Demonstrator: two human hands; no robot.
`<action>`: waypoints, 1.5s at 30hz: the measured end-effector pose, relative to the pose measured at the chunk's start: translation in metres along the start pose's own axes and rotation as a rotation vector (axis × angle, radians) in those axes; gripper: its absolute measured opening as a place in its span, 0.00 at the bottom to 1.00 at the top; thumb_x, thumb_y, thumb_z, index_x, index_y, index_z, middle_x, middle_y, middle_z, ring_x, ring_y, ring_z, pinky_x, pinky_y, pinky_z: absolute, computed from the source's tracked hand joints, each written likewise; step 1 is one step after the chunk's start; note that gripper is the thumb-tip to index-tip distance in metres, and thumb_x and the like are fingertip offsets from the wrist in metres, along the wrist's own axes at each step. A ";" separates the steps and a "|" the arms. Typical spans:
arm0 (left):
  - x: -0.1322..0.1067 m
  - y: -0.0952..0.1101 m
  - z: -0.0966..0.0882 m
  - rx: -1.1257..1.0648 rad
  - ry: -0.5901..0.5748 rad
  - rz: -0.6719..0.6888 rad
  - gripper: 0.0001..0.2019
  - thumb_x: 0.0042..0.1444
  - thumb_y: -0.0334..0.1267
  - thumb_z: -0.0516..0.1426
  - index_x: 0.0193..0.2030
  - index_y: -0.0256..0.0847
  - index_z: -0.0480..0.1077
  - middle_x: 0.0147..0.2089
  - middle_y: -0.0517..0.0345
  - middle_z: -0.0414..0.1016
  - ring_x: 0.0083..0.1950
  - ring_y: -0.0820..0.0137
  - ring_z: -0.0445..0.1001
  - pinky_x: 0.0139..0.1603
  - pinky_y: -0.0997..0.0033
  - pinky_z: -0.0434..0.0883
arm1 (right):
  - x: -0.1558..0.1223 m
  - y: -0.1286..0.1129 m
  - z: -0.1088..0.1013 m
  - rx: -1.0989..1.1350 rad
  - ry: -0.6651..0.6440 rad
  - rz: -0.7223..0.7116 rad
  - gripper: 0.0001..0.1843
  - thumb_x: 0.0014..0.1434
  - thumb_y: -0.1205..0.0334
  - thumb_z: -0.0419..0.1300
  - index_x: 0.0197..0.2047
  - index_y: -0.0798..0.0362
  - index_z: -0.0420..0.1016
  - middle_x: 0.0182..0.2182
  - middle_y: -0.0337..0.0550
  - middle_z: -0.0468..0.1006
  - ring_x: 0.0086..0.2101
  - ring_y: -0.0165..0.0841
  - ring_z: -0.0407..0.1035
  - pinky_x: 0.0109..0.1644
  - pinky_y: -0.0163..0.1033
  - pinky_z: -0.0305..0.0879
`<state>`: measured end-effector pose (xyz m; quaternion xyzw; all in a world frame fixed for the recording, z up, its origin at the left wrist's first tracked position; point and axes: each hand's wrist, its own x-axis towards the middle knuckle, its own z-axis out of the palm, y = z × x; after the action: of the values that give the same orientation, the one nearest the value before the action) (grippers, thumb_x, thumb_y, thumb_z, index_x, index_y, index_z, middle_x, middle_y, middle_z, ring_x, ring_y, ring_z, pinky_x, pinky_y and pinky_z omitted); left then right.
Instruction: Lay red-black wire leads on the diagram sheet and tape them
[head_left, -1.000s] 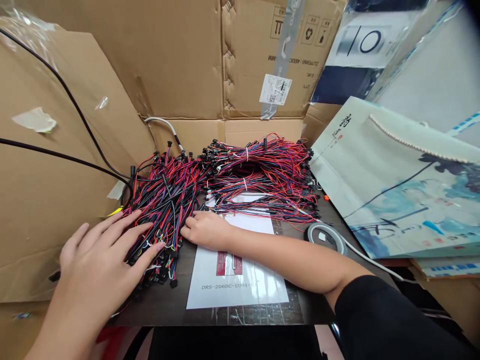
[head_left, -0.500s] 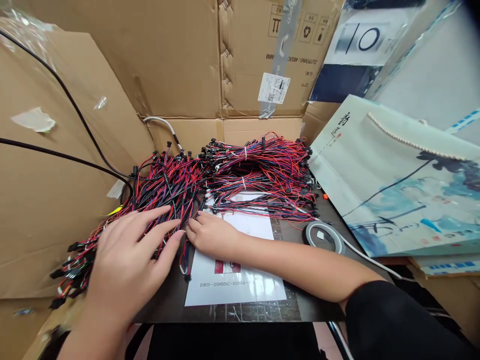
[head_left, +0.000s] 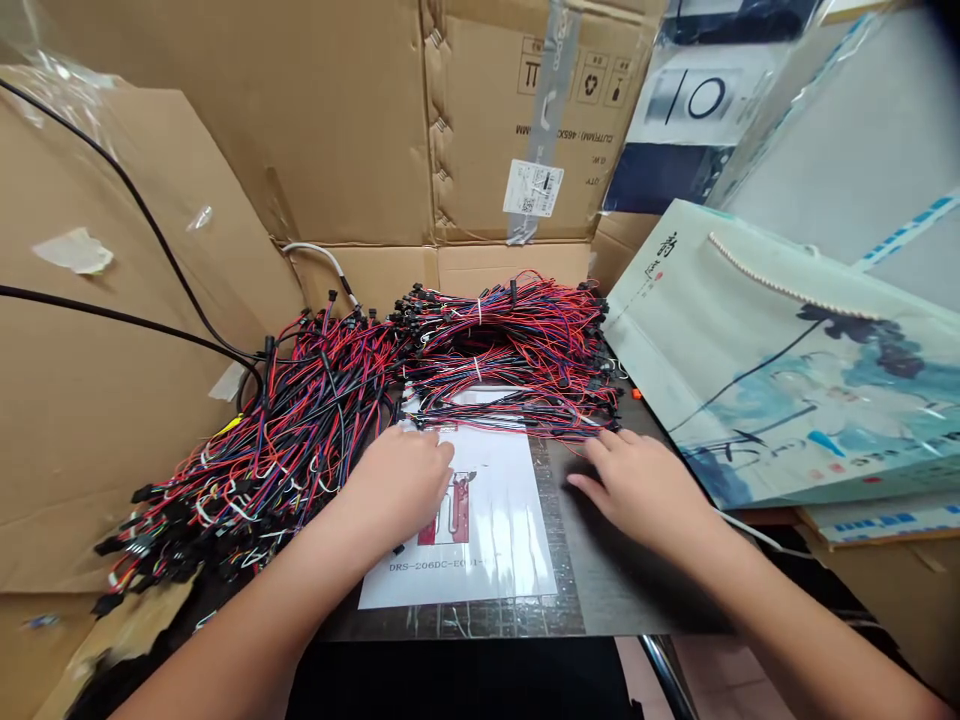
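Both forearms reach forward; the left hand [head_left: 405, 480] curls over the printed sheet [head_left: 499, 510], its fingertips hidden, so any grip cannot be told; the right hand [head_left: 641, 480] has its thumb parted, fingers at the right end of the near wire bundle [head_left: 517, 412], grip unclear; 2 tied bundles [head_left: 540, 312] lie behind, on the dark table [head_left: 630, 590] against cardboard [head_left: 337, 120].
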<state>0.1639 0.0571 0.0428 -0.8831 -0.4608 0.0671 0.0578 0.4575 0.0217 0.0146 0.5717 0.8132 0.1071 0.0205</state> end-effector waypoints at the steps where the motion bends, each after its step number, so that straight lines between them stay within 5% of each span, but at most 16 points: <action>1: -0.004 0.002 0.005 0.000 -0.033 -0.018 0.13 0.64 0.37 0.49 0.38 0.39 0.75 0.37 0.49 0.78 0.39 0.58 0.77 0.42 0.56 0.68 | -0.010 0.008 0.003 -0.018 -0.039 0.032 0.17 0.63 0.47 0.59 0.38 0.54 0.73 0.35 0.49 0.77 0.38 0.44 0.71 0.40 0.45 0.58; 7: -0.028 0.000 0.024 0.076 0.049 -0.139 0.15 0.64 0.36 0.47 0.38 0.39 0.75 0.37 0.49 0.79 0.36 0.60 0.78 0.59 0.47 0.63 | -0.038 0.027 0.012 0.083 -0.185 0.026 0.10 0.66 0.55 0.54 0.37 0.52 0.70 0.34 0.44 0.79 0.33 0.39 0.74 0.36 0.42 0.57; 15: -0.037 -0.015 0.029 0.218 0.089 -0.221 0.18 0.66 0.39 0.45 0.35 0.38 0.75 0.27 0.51 0.77 0.31 0.60 0.77 0.66 0.43 0.55 | -0.032 0.060 0.001 0.012 -0.050 0.208 0.15 0.65 0.49 0.51 0.33 0.51 0.65 0.31 0.44 0.76 0.31 0.37 0.71 0.30 0.40 0.48; 21: 0.002 0.002 0.013 0.106 0.146 -0.089 0.11 0.63 0.32 0.49 0.38 0.39 0.72 0.39 0.48 0.76 0.40 0.59 0.76 0.42 0.57 0.68 | -0.005 0.071 0.029 0.090 -0.118 0.318 0.16 0.64 0.49 0.51 0.32 0.51 0.66 0.27 0.43 0.75 0.27 0.34 0.67 0.28 0.38 0.42; 28: 0.045 0.007 0.015 0.100 0.123 -0.051 0.12 0.61 0.27 0.51 0.49 0.35 0.71 0.46 0.44 0.75 0.46 0.59 0.75 0.43 0.62 0.67 | -0.002 0.077 0.041 0.328 0.146 0.533 0.22 0.61 0.43 0.52 0.25 0.50 0.60 0.19 0.36 0.66 0.22 0.30 0.58 0.28 0.36 0.45; 37: 0.042 -0.003 0.015 0.107 0.107 0.004 0.12 0.60 0.24 0.50 0.40 0.38 0.74 0.41 0.49 0.76 0.44 0.59 0.75 0.42 0.61 0.66 | 0.000 0.076 0.052 0.495 0.307 0.609 0.23 0.62 0.41 0.54 0.26 0.51 0.64 0.18 0.33 0.64 0.22 0.28 0.57 0.29 0.35 0.48; 45: 0.020 -0.010 0.023 -0.041 0.169 0.065 0.12 0.67 0.36 0.49 0.47 0.45 0.74 0.41 0.56 0.75 0.44 0.64 0.74 0.43 0.64 0.68 | 0.002 0.073 0.056 0.379 0.207 0.504 0.25 0.62 0.37 0.53 0.27 0.50 0.63 0.20 0.36 0.68 0.24 0.30 0.59 0.29 0.36 0.45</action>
<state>0.1633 0.0806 0.0210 -0.9011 -0.4266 -0.0154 0.0762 0.5336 0.0554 -0.0257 0.7346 0.6495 0.0131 -0.1958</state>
